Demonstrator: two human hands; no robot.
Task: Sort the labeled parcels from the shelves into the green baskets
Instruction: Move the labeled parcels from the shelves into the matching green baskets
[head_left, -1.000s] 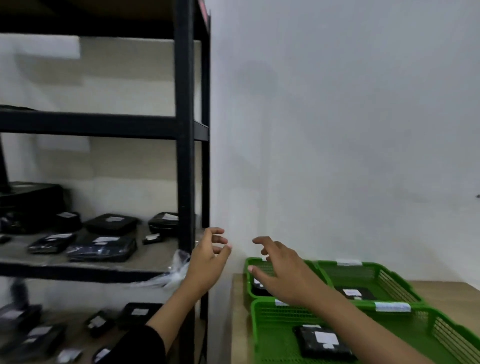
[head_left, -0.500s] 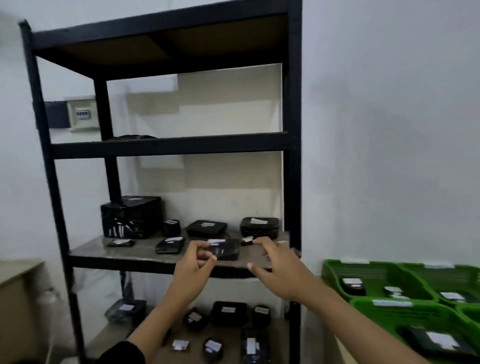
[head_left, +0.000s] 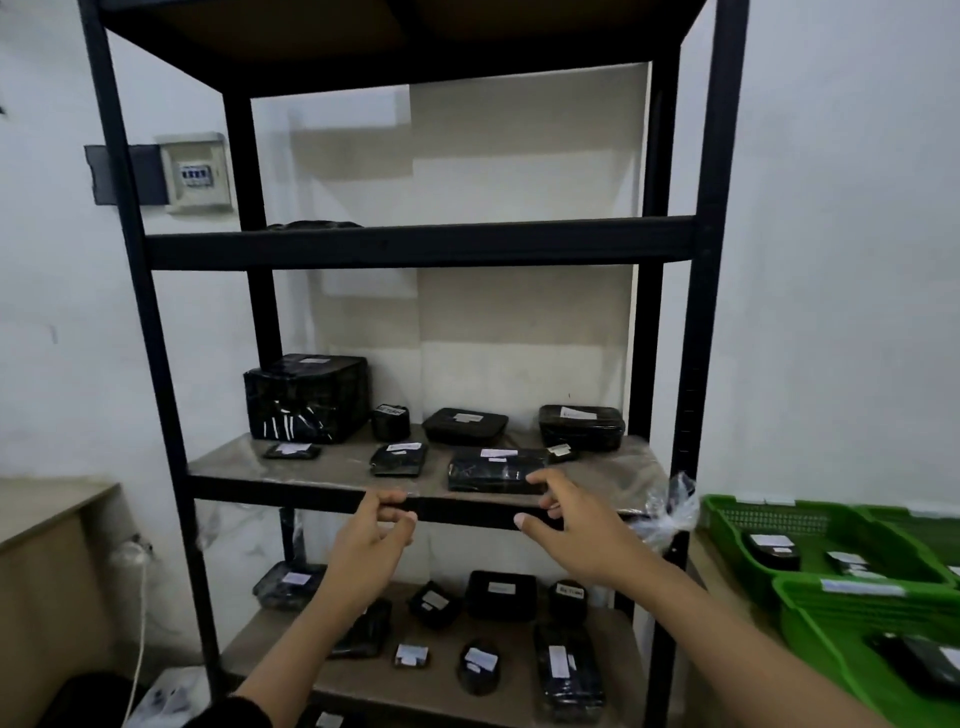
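Note:
A black metal shelf unit (head_left: 415, 241) fills the view. Its middle shelf holds several black wrapped parcels with white labels, among them a flat long parcel (head_left: 493, 470) at the front and a big box (head_left: 306, 397) at the back left. My right hand (head_left: 571, 525) reaches toward the flat long parcel, fingers spread just before its right end, holding nothing. My left hand (head_left: 371, 545) hovers in front of the shelf's front rail with loosely curled fingers, empty. Green baskets (head_left: 810, 592) at the right hold a few labeled parcels.
The lower shelf (head_left: 291, 634) carries several more labeled black parcels. A wooden desk (head_left: 47, 509) stands at the left. A white cable (head_left: 140, 623) hangs beside the shelf's left post. Crumpled clear plastic (head_left: 670, 506) sticks out at the shelf's right post.
My view has swung left from the baskets to the shelf. Both hands have come up toward the middle shelf, the right one closing on the flat long parcel.

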